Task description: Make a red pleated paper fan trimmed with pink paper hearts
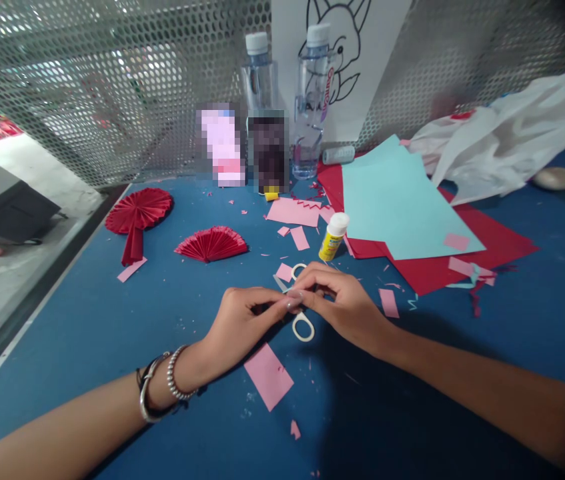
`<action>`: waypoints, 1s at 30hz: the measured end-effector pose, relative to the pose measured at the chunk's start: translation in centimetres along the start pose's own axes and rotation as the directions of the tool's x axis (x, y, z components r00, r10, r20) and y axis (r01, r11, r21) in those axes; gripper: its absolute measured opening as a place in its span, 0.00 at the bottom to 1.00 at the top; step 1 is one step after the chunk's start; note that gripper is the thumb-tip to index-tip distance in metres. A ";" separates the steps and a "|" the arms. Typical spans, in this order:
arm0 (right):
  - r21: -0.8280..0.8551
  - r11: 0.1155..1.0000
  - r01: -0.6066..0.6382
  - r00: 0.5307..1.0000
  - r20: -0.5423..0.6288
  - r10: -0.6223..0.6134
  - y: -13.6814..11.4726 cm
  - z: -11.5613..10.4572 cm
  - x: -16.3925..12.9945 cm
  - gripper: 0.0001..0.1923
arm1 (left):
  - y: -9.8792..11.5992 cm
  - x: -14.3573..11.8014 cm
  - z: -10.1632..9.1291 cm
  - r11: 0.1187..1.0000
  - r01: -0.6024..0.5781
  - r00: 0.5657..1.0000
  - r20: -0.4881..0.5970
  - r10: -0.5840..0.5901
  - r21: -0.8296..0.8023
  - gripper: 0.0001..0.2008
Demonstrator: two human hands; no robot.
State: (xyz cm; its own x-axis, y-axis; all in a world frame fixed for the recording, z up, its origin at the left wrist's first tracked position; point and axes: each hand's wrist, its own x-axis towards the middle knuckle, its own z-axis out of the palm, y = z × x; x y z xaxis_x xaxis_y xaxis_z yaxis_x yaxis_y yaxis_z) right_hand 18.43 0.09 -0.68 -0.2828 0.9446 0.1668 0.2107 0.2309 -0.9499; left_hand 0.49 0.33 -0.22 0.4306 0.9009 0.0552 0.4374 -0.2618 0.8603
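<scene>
My left hand (242,323) and my right hand (339,300) meet at the middle of the table, thumbs and fingertips pinched together. What they hold is mostly hidden; only a thin pale edge shows by the fingertips. Under them lies a pair of scissors (303,328) with cream handles, partly covered by my fingers. Just below my left hand is a pink paper rectangle (269,377). Beyond my right hand stands a glue stick (333,237) with a white cap. A folded red paper fan (212,244) and a round red pleated paper fan with a handle (139,213) lie to the left.
Light blue paper sheets (402,200) overlap red paper (492,233) at the right, near a white plastic bag (517,133). Two phones, blurred out, and two water bottles (307,113) stand against the perforated metal panel (162,87). Pink scraps (389,303) are scattered about.
</scene>
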 end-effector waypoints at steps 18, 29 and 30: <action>0.106 0.988 -0.110 0.989 -0.084 0.119 0.2 0.0 -0.1 0.10 | 0.2 0.0 -0.2 0.995 -0.054 0.996 -0.069 0.048 -0.081 0.10; 0.093 0.988 -0.126 0.989 -0.059 0.132 0.0 0.1 -0.1 0.10 | 0.4 -0.3 -0.2 0.994 -0.093 0.993 -0.085 0.088 -0.057 0.07; 0.090 0.988 -0.128 0.990 -0.055 0.133 -0.1 0.1 -0.1 0.10 | 0.4 -0.2 -0.2 0.994 -0.072 0.995 -0.078 0.066 -0.078 0.07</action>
State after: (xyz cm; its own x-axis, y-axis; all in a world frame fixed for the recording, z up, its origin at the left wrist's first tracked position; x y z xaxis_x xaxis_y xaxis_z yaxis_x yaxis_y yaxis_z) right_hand 18.36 -0.01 -0.66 -0.2005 0.9782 0.0531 0.1600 0.0862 -0.9834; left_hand 0.38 0.12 0.18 0.3954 0.9059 0.1516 0.3421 -0.2984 0.8910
